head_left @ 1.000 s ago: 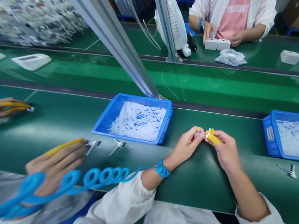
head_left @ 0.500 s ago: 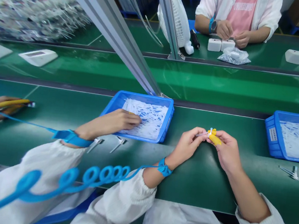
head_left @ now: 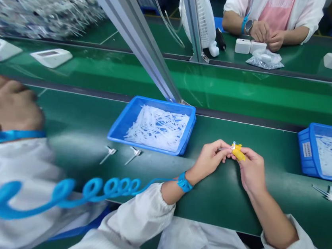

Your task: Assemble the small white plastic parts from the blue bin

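Note:
Over the green bench, my left hand (head_left: 208, 157) and my right hand (head_left: 253, 170) meet at the fingertips. Between them is a small white plastic piece (head_left: 233, 145) with a short upright stem. My left fingers pinch its left side, where a thin strip partly shows. Yellow covers (head_left: 238, 154) sit on the thumb and a finger of my right hand, which closes on the piece from the right. Fingers hide most of its shape. A blue coiled-cord strap (head_left: 185, 182) circles my left wrist.
A blue tray (head_left: 150, 146) of thin white strips stands left, another blue tray (head_left: 306, 152) right. Small white pieces with strips (head_left: 134, 155) lie on the bench. At far left a co-worker's blurred hand (head_left: 12, 103) holds something yellow. A metal post (head_left: 140, 37) slants across; another person works opposite.
The neighbouring co-worker's hand has left the blue tray and moved to the far left. My two hands stay together around the white piece, my left fingers slightly closer to it.

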The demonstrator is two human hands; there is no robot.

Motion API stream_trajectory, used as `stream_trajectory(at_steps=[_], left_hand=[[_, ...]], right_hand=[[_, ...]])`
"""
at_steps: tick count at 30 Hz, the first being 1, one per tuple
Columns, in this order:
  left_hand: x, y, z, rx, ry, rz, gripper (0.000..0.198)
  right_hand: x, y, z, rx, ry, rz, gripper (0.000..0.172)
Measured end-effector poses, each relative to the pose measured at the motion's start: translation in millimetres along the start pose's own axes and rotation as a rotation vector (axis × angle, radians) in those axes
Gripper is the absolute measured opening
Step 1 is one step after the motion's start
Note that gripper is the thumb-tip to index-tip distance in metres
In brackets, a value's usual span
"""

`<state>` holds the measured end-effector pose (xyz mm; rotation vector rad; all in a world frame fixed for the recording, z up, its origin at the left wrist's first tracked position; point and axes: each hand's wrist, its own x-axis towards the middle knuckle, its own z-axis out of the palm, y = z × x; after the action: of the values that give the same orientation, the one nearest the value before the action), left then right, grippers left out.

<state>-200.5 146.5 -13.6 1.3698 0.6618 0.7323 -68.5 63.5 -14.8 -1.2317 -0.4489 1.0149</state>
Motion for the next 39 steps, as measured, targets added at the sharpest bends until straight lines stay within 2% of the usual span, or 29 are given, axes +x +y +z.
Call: stream_trajectory(at_steps=[6, 10, 15, 24, 39], left_hand=[[5.9, 2.8, -3.6, -0.032, -0.031, -0.039, 0.021], [6.3, 5.3, -6.3, 0.022, -0.021, 0.001, 0.025], [6.5, 4.2, -8.5, 0.106, 0.057, 0.105, 0.025], [6.6, 6.9, -12.3, 0.232, 0.031, 0.231, 0.016], [4.2, 9.0, -12.6, 0.268, 0.036, 0.243, 0.019]], right_hand=[[1.8, -7.4, -0.9, -0.015, 0.012, 0.062, 0.026], [4.5, -13.5, -1.2, 0.025, 0.018, 0.084, 0.035], [6.6, -12.1, -4.1, 0.036, 0.017, 0.022, 0.034], [3.0, -8.7, -7.5, -0.065, -0.047, -0.079, 0.028], [0.4, -9.4, -4.4, -0.043, -0.070, -0.052, 0.026]])
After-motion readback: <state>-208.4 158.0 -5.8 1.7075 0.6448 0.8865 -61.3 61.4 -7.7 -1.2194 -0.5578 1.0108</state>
